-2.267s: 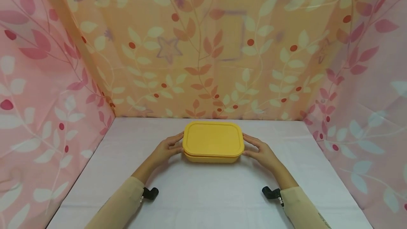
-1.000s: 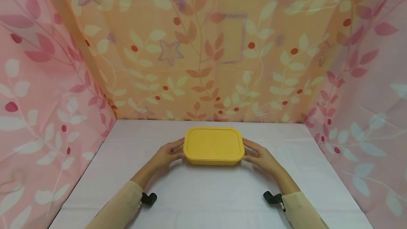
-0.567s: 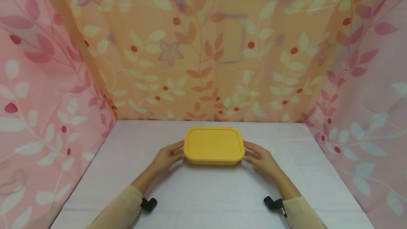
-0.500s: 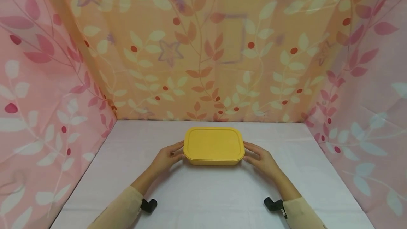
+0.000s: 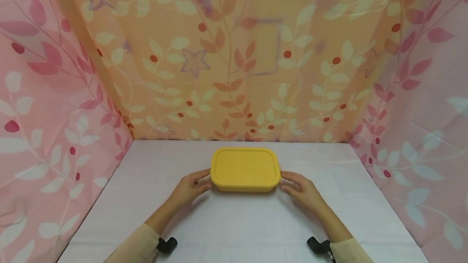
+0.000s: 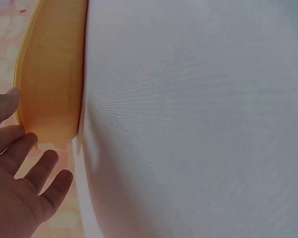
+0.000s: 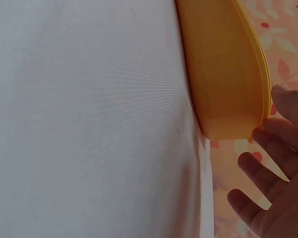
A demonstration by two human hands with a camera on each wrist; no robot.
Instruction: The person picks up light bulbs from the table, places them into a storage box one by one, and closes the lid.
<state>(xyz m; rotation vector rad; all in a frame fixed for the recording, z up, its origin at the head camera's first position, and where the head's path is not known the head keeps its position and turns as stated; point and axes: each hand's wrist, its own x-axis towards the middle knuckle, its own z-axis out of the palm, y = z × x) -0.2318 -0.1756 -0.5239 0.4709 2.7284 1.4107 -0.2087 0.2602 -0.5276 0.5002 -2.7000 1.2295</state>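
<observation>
A yellow rectangular lunch box (image 5: 245, 169) with rounded corners stands on the white table, its lid lying flat on top. My left hand (image 5: 188, 189) is at its left end and my right hand (image 5: 303, 190) at its right end. In the left wrist view, the fingers (image 6: 44, 168) are spread and slightly bent, with the thumb beside the lid's edge. The right wrist view has the other hand's fingers (image 7: 260, 173) likewise spread, two fingertips at the lid's corner. Neither hand curls round the box. Its contents are hidden under the lid.
White cloth covers the table (image 5: 241, 226). An orange patterned curtain (image 5: 234, 52) hangs behind it, with a pink patterned curtain (image 5: 47, 133) at the left and another pink curtain (image 5: 420, 133) at the right. Black wrist cameras (image 5: 167, 246) stick out near the sleeves.
The lid sat slightly raised at the front 2.3 s ago and now lies flush. Both hands have slid a little towards me along the box's ends, and their grip looks looser.
</observation>
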